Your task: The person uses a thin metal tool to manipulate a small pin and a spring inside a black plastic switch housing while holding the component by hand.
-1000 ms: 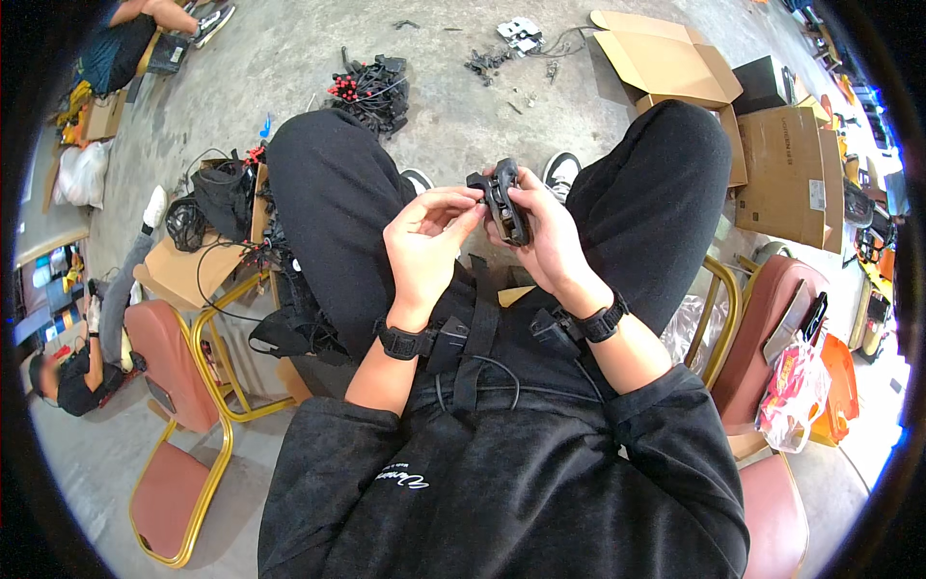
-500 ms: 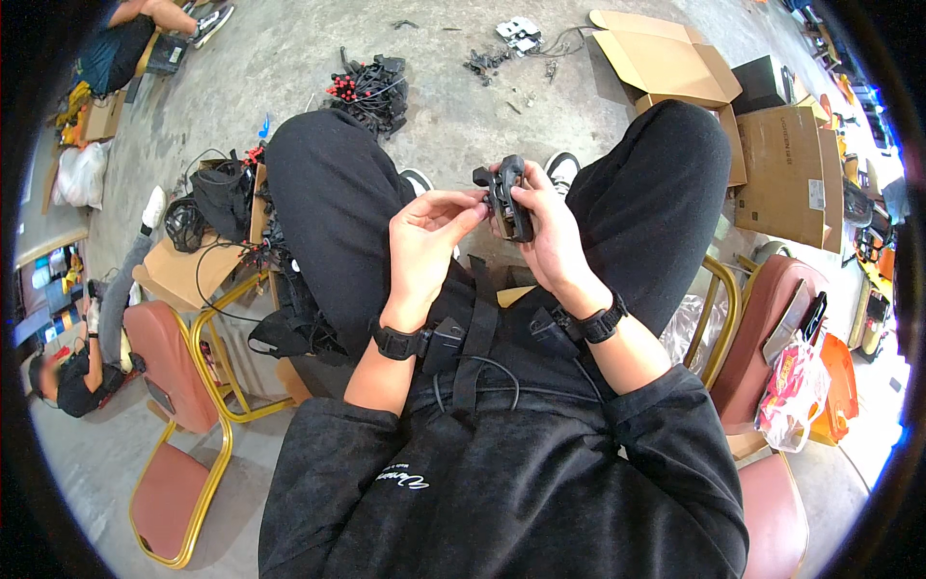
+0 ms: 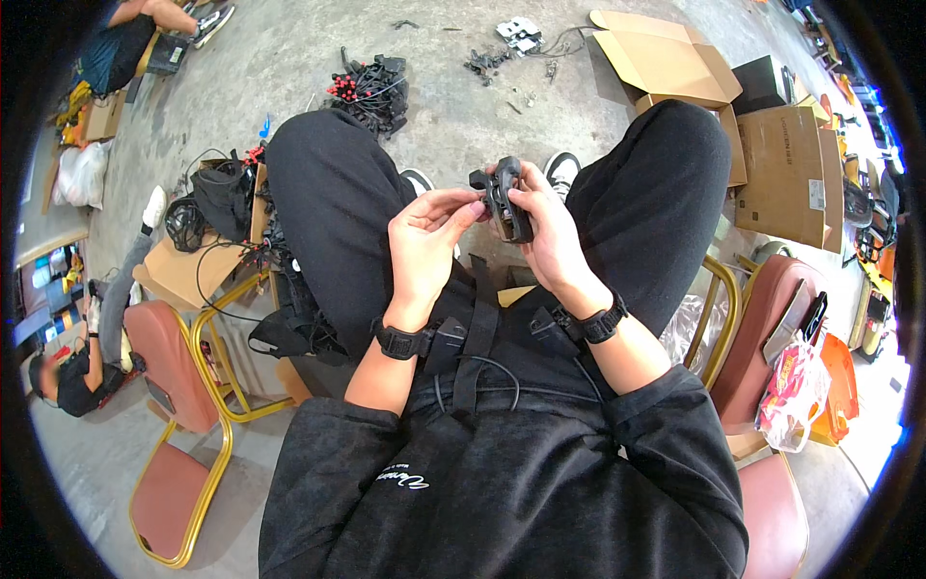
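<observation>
Between my knees, my right hand [image 3: 551, 224] grips a black plastic device [image 3: 508, 201] with a rounded top and a knob-like part jutting out on its left. The thumb lies on its near face, and the other fingers are mostly hidden behind it. From the left, my left hand [image 3: 424, 236] meets the device's side with thumb and forefinger pinched together. Whatever sits between those fingertips is too small to make out. Each wrist wears a black strap with a small black box beside it.
On the concrete floor ahead lies a heap of black cables and red-tipped parts [image 3: 371, 94]. An open cardboard box [image 3: 666, 56] is at the far right. Reddish chairs [image 3: 172, 362] with gold frames flank me. Another person [image 3: 82, 386] is at the far left.
The device has tilted slightly in my right hand. My left fingertips have shifted only a little at its side.
</observation>
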